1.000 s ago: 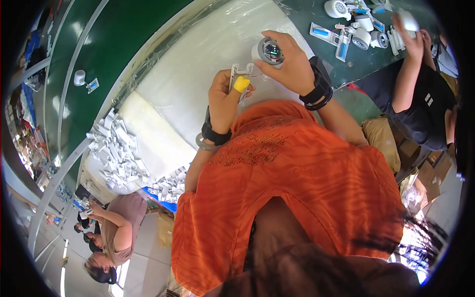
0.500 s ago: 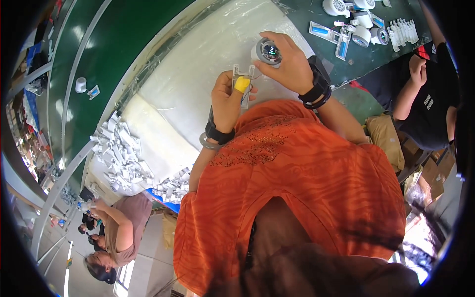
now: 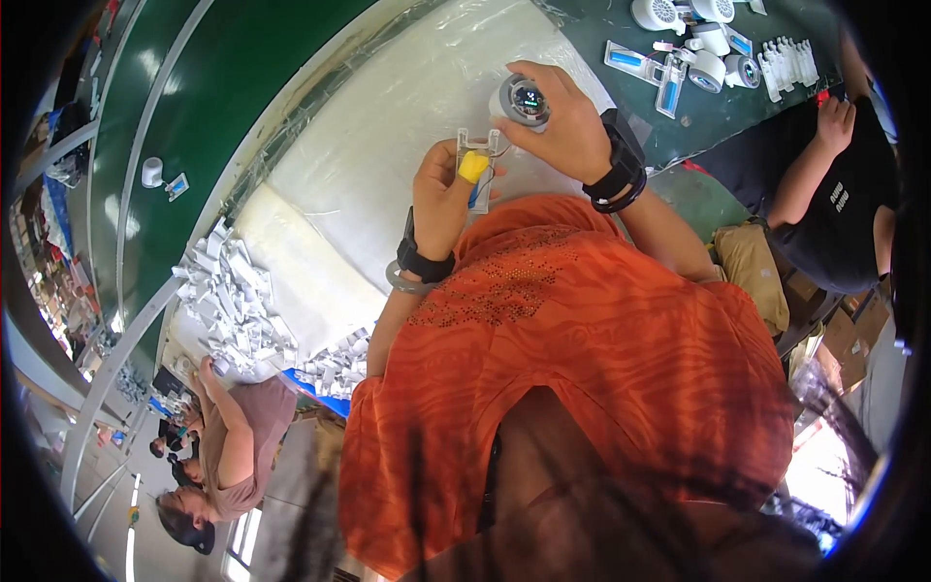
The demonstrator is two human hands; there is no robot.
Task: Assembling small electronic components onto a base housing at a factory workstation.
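Note:
My right hand (image 3: 572, 126) grips a round white and grey fan head (image 3: 525, 100) by its sides, its dark display lit and facing up. In my left hand (image 3: 443, 194) is a clear plastic handle case (image 3: 482, 199), pinched between thumb and fingers, with a blue cell partly showing inside. A yellow cover (image 3: 473, 166) sits on my left thumb. A thin wire seems to run from the case toward the fan head, which stays just apart from it at the upper right. Both hands are above a plastic-wrapped white pad (image 3: 388, 126).
More fan heads with clear cases (image 3: 708, 70) and a row of clear parts (image 3: 787, 68) lie at the far right. Piled white pieces (image 3: 233, 301) cover the left side. One fan unit (image 3: 153, 173) sits on the green belt (image 3: 223, 78). People work at left and right.
The fan head's display shows a different reading. My hands hold nearly the same pose. The fan unit on the belt has shifted slightly left, and the right co-worker's hand has moved.

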